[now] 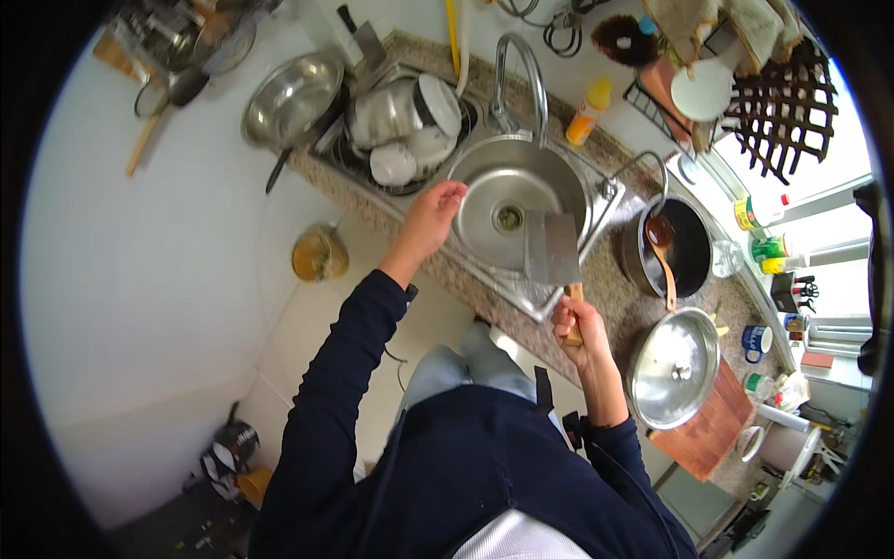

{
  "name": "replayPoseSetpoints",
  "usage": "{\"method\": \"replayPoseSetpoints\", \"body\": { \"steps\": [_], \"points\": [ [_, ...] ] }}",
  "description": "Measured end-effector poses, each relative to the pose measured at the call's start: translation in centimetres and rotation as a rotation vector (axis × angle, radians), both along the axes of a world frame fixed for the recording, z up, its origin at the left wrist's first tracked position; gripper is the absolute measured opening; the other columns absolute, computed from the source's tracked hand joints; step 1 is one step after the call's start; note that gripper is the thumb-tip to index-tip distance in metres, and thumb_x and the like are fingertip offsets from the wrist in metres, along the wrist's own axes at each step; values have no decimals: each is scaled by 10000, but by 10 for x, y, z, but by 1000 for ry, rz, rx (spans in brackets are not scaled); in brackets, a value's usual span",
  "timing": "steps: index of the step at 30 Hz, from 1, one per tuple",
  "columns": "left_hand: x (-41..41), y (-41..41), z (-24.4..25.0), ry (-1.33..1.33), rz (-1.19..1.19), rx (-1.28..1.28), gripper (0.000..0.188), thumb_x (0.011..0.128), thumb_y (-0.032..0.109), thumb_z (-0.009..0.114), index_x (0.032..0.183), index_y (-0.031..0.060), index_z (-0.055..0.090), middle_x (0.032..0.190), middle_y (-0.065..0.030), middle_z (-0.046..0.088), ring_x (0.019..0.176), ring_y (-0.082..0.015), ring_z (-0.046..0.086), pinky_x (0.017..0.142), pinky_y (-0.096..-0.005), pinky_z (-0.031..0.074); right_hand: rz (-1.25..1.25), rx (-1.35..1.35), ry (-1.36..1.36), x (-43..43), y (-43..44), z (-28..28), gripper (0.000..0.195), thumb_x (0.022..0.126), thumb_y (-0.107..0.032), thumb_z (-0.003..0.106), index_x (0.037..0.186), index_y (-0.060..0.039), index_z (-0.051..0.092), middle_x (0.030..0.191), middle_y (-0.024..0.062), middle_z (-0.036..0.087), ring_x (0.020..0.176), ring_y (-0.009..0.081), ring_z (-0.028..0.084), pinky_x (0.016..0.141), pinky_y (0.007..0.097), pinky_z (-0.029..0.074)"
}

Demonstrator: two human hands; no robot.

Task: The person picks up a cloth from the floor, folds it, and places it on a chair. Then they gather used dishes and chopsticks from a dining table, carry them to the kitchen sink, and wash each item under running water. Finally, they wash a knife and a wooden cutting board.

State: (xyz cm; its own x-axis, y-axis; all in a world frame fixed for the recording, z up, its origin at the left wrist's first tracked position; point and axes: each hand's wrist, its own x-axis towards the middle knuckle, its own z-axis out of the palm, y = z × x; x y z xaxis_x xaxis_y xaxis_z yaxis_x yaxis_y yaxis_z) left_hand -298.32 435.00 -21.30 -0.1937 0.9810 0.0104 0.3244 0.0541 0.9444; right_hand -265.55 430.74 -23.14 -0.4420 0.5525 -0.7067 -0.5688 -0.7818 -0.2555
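Note:
In my right hand [580,328] is the wooden handle of a cleaver [552,248]. Its broad steel blade reaches over the near right part of the round stainless sink basin [482,230]. My left hand [431,220] hovers near the basin's left rim, fingers loosely curled, with nothing visible in it. Behind the basin stands a curved chrome faucet [499,77]; whether water runs is not clear. Left of my left hand, white bowls [393,165] and a metal pot [384,112] are piled in the second basin.
A steel bowl [293,98] and another cleaver [367,42] stand at the back left. Rightward on the granite counter are a dark pot [688,244] with a wooden ladle [660,241], a metal lid [674,370] and a cutting board [719,419]. An orange bottle [589,115] stands behind the sink.

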Motion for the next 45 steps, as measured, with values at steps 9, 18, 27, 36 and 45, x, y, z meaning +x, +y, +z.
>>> {"method": "replayPoseSetpoints", "body": {
  "steps": [9, 18, 27, 36, 45],
  "points": [
    [-19, 218, -30, 104, -158, 222, 386, 1006, 233, 531, 1327, 18, 540, 1286, -183, 626, 1201, -335, 596, 998, -361, 464, -176, -215, 49, -71, 74, -27, 88, 934, -43, 570, 922, -54, 484, 701, -2, 528, 555, 67, 472, 441, 193, 361],
    [-6, 251, -77, 174, -595, -103, 374, 1012, 225, 498, 1325, 26, 545, 1289, -231, 602, 1190, -390, 571, 1010, -433, 449, -428, -267, 27, -124, 97, -55, 116, 951, -78, 579, 866, -43, 508, 723, 7, 524, 542, 58, 463, 442, 182, 391],
    [-30, 268, -96, 323, -738, 131, 208, 850, 72, 669, 1055, 44, 678, 1195, -124, 636, 1104, -328, 608, 942, -392, 481, -459, -296, 5, -162, 116, -82, 143, 965, -198, 540, 908, -71, 507, 719, 15, 552, 528, 82, 480, 462, 217, 413],
    [-29, 266, -92, 377, -686, 200, 147, 855, 49, 638, 993, 68, 683, 1142, -109, 654, 1080, -337, 608, 901, -405, 493, 651, 879, -1810, -176, 101, -76, 285, 822, -148, 703, 988, -29, 503, 939, 168, 618, 761, 381, 646, 646, 479, 524],
    [-21, 263, -86, 458, -621, 148, 119, 848, 60, 630, 937, 70, 710, 1083, -106, 671, 1018, -329, 634, 880, -414, 509, 696, 949, -1925, -179, 112, -82, 241, 881, -85, 556, 1095, -152, 643, 922, 86, 625, 830, 277, 674, 695, 400, 555]
  ]
}}
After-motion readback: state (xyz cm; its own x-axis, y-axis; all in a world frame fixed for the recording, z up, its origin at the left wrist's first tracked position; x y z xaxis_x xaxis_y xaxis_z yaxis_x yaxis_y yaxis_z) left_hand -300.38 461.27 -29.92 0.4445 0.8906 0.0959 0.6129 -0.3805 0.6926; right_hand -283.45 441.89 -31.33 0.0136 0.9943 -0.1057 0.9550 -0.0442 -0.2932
